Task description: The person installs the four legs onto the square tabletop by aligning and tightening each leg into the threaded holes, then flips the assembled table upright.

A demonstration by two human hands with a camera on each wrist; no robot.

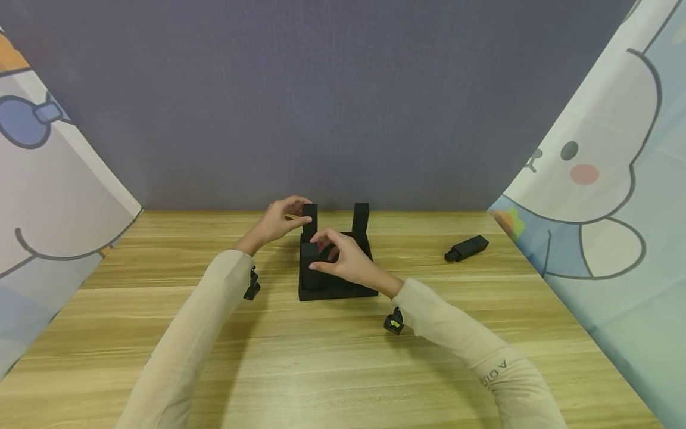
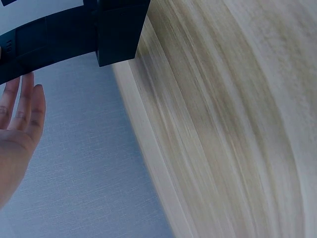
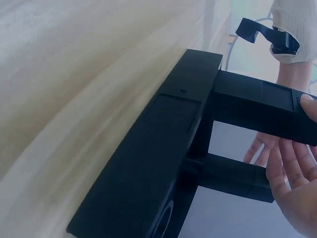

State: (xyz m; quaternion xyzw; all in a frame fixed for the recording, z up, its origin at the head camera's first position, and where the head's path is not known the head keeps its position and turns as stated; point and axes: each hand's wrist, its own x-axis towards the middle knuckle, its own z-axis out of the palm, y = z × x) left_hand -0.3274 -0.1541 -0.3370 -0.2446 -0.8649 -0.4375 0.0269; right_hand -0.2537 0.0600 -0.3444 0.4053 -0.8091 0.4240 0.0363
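A black square base (image 1: pixel 337 293) carries upright black posts. My left hand (image 1: pixel 277 220) pinches the back left post (image 1: pixel 310 219) near its top, its fingers spread behind the post in the left wrist view. The right hand (image 1: pixel 345 259) grips the front left post (image 1: pixel 309 265), thumb on one face and fingers under the opposite side in the right wrist view. Behind it stands the back right post (image 1: pixel 361 219), untouched. A round hole (image 3: pixel 166 221) shows at the base's front right corner in the right wrist view.
Another black post (image 1: pixel 468 247) with a narrow stepped end lies on the wooden table (image 1: pixel 300 369) to the right. A grey panel (image 1: pixel 321 107) rises behind the table, and cartoon-printed sheets (image 1: pixel 600 155) flank it. Black wrist cameras (image 1: pixel 393 322) hang below both sleeves.
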